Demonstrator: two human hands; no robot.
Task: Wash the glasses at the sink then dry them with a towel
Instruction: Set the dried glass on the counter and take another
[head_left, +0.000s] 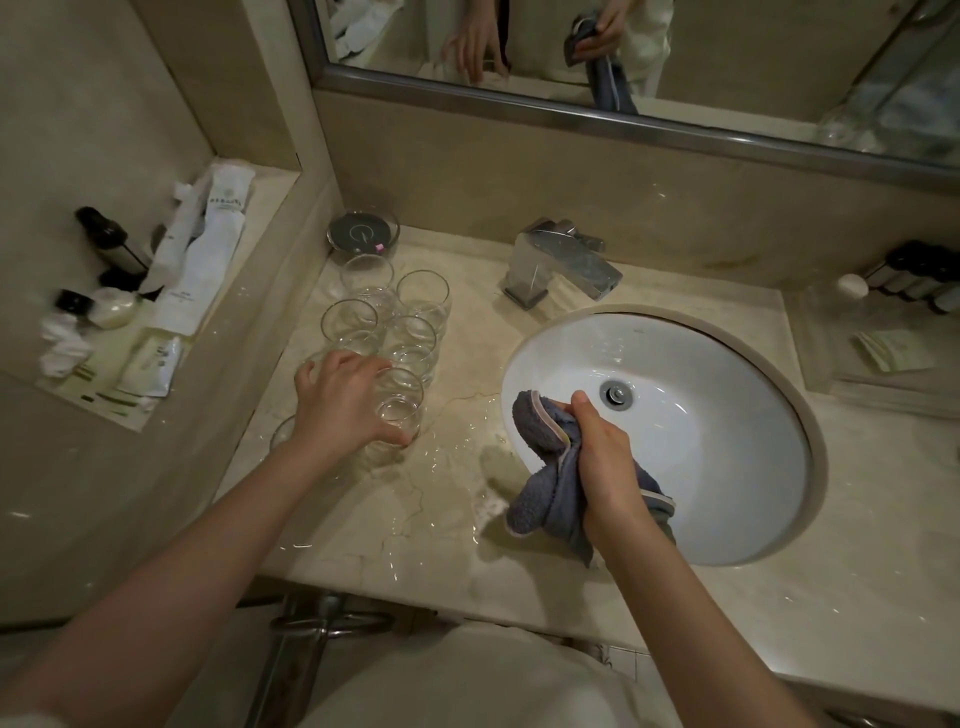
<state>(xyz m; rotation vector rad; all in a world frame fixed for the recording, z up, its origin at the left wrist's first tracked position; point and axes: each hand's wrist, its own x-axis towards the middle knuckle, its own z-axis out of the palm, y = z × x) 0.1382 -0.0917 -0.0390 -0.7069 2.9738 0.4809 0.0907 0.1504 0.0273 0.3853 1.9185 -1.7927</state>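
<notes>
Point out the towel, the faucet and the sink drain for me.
towel (545, 488), head view, on the grey folds hanging left of the right hand
faucet (566, 265), head view, on the top of the spout
sink drain (616, 394), head view, on the metal stopper

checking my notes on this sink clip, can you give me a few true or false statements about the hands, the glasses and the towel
1. The right hand grips a bunched grey-blue terry towel. True.
2. The left hand is holding a clear glass tumbler under the tap. False: it rests on top of a clear glass tumbler standing on the wet beige marble counter, left of the basin.
3. Water is running from the square chrome tap. False: no stream shows.
4. Several more clear glass tumblers stand clustered behind the left hand. True.
5. The round white sink basin holds a glass. False: only its drain is visible inside.
</notes>
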